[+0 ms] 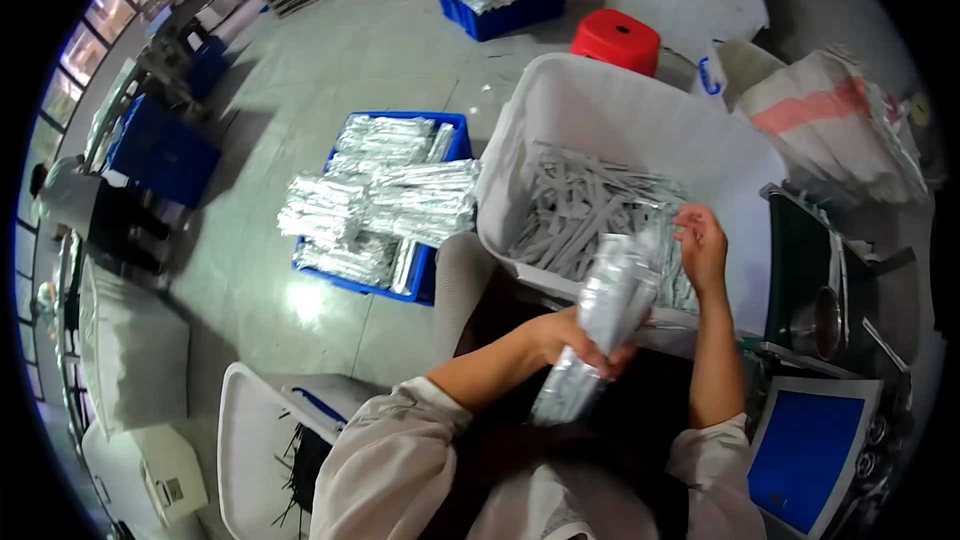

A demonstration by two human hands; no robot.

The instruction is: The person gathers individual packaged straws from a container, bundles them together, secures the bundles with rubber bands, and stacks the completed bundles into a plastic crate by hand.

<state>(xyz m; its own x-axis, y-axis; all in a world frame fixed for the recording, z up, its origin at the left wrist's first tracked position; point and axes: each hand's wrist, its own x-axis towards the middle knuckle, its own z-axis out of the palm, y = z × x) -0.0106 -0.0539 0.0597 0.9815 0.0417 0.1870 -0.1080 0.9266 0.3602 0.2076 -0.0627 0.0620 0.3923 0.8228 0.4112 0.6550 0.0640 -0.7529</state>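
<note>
My left hand (580, 338) is closed around a bundle of long, shiny silver packets (610, 305), held tilted over my lap at the near edge of a large white bin (540, 90). Motion blurs the bundle's upper end. Just right of it, my right hand (702, 240) is raised over the bin, its fingers bent but apart, with nothing visible in them. Inside the bin lie many loose, flat, grey-white strips (580, 205). To the left, similar silver packets (385, 190) are stacked in and above a blue crate (460, 140) on the floor.
Another loaded blue crate (500, 18) and a red stool (617, 38) stand beyond. A white woven sack (820, 110) and a machine with a blue panel (808, 455) are at right. A white tub (235, 440) sits at lower left. Another person (85, 205) stands far left.
</note>
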